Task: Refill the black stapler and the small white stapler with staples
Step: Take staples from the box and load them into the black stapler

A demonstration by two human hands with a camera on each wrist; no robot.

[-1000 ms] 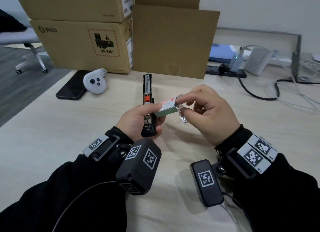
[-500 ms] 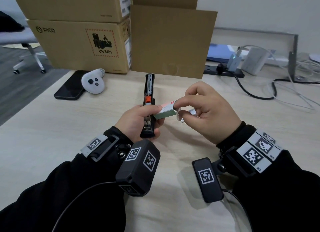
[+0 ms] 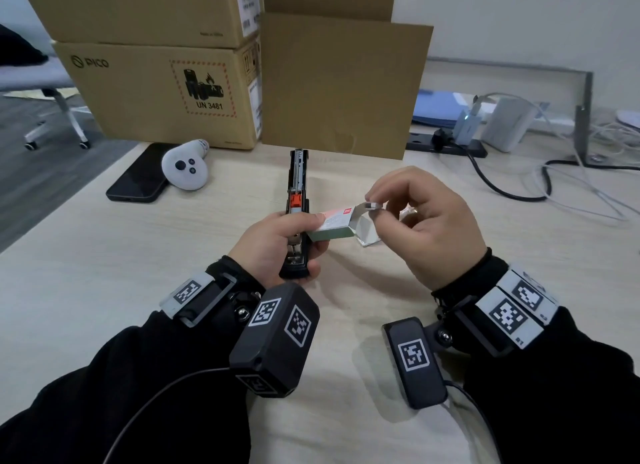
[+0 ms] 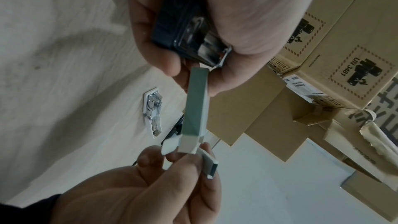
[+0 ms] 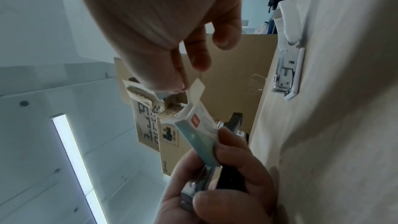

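My left hand (image 3: 273, 245) grips the rear of the black stapler (image 3: 298, 176), which is opened out flat and points away from me. The thumb of that hand also pins a small green-and-white staple box (image 3: 330, 226) against it. My right hand (image 3: 429, 228) pinches the box's end flap (image 3: 372, 206) between thumb and forefinger; the flap (image 4: 210, 163) stands folded out from the box (image 4: 194, 105). The small white stapler (image 4: 152, 113) lies opened on the table, beside the right hand (image 5: 287, 74). In the head view that hand mostly hides it.
Stacked cardboard boxes (image 3: 156, 92) and a brown cardboard sheet (image 3: 341, 85) stand behind the stapler. A black phone (image 3: 138, 176) and a white controller (image 3: 185, 167) lie at the back left. A power strip (image 3: 446, 143), chargers and cables (image 3: 519, 186) fill the back right.
My right hand has lifted and drawn slightly right, folding the box's end flap open. The left hand still holds the stapler and the box in the same place.
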